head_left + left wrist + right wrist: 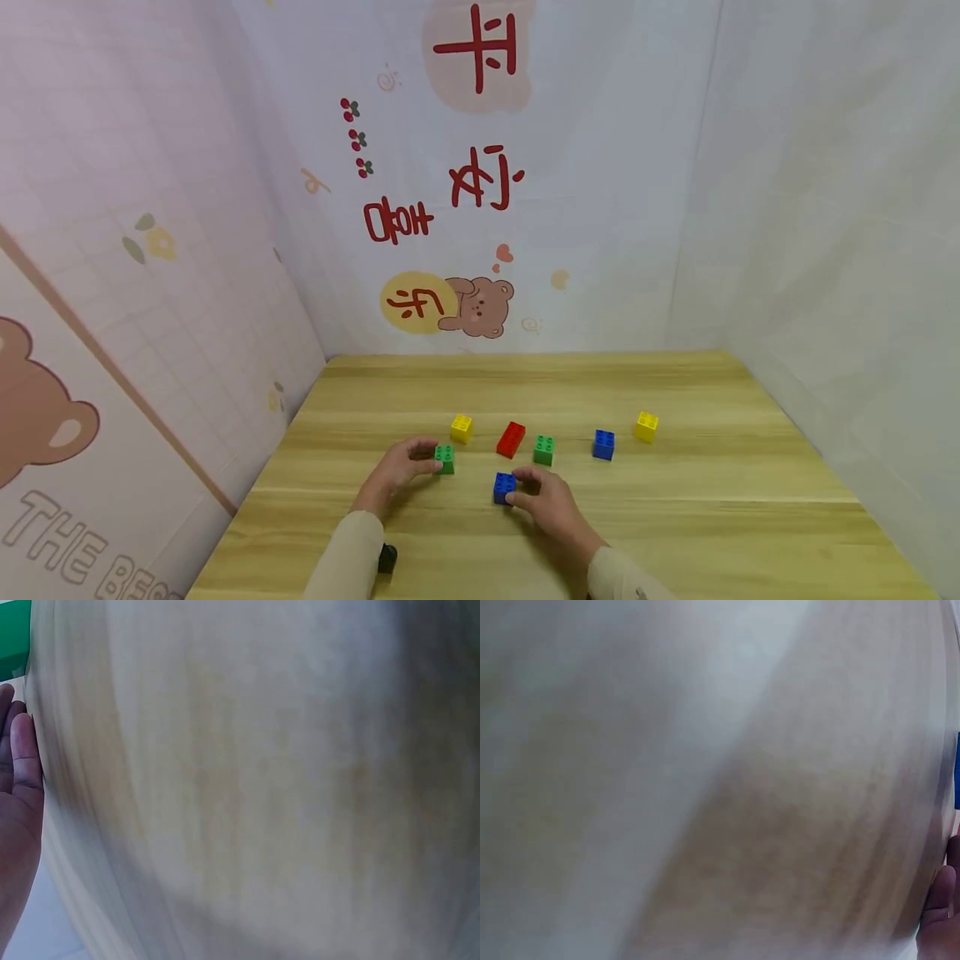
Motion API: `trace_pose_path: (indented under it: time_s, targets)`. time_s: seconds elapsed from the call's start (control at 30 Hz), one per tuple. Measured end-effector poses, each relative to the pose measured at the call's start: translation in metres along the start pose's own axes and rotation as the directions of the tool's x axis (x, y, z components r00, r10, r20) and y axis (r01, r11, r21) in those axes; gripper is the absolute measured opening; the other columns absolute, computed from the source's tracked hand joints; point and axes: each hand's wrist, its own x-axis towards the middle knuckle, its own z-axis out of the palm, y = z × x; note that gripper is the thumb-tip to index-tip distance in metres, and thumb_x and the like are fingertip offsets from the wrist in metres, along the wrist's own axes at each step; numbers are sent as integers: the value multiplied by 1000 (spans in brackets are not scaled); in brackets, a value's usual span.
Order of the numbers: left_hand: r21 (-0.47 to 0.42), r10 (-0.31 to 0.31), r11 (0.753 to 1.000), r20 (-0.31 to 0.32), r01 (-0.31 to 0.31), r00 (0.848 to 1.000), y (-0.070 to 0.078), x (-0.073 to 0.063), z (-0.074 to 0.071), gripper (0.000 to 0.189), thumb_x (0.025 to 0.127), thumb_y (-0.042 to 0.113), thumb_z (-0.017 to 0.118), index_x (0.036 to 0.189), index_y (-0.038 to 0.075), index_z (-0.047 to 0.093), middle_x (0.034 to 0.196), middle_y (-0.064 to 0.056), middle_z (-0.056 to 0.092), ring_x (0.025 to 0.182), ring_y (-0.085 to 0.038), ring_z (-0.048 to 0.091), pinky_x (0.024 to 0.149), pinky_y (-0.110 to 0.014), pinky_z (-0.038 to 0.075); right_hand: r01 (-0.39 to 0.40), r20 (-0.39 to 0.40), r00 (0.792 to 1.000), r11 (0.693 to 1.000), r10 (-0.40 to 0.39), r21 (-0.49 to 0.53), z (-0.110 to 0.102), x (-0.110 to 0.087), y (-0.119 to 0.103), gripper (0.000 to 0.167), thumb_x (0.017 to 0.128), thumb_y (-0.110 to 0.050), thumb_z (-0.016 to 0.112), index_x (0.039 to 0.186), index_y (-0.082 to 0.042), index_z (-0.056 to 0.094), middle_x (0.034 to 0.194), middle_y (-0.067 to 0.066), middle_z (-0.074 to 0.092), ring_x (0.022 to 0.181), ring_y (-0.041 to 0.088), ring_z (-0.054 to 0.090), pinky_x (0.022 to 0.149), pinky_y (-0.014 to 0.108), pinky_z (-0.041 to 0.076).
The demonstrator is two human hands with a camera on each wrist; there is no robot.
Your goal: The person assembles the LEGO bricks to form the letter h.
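My left hand point(399, 470) pinches a green toy brick point(445, 459) from its left side, thumb in front and fingers behind. The edge of that brick point(13, 641) also shows at the upper left of the left wrist view, just above the fingertips. To the right and nearer me, my right hand point(552, 505) grips a blue toy brick point(504, 489) between thumb and fingers. Only a sliver of this brick point(957, 771) enters the right wrist view. Both bricks stand with their studs up.
Behind the hands on the wooden table point(712, 517) are a yellow brick point(461, 428), a longer red brick point(511, 440) and a second green brick point(543, 450). Further right are another blue brick point(603, 444) and another yellow one point(646, 427). Printed cloth point(600, 167) surrounds the table.
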Motion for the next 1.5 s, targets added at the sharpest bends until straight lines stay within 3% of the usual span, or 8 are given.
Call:
trace_pose_path:
  time_s: [0.3,0.5,0.9,1.2,1.5]
  targets:
    - [16,-22,1000,-9,22,1000,2,5,5,43,89,18,76,127,0,63,124,-12,64,117,-31,57,104,-53,40,41,47,998,999,-40,-29,-2,9,-5,39,88,-20,77,121,-4,67,115,8,68,103,25,63,90,47,51]
    - [21,-42,999,-24,42,999,0,6,7,41,89,21,76,125,4,65,123,-9,64,115,-28,57,103,-52,41,21,60,998,1000,-20,-16,2,15,-8,40,88,-21,78,123,-6,67,113,8,69,102,24,64,89,46,52]
    - [12,-43,999,-37,44,998,0,4,2,40,91,20,74,125,1,64,116,-9,65,103,-23,60,85,-40,52,7,69,998,1000,-7,1,8,24,-12,42,88,-20,77,125,-5,67,117,8,69,104,25,64,91,47,51]
    - [2,-32,999,-79,32,996,12,9,-4,44,89,27,76,125,4,64,117,-6,64,112,-26,58,98,-48,45,-24,81,996,1000,23,9,5,30,-12,43,89,-24,76,128,-9,66,122,7,67,108,25,63,94,48,50]
    - [-17,18,1000,-70,-19,997,26,11,0,49,92,27,73,134,6,61,125,-6,64,115,-25,58,98,-47,47,3,79,997,1000,-3,-3,4,26,-14,42,90,-22,75,128,-7,66,122,10,67,107,26,64,93,48,51]
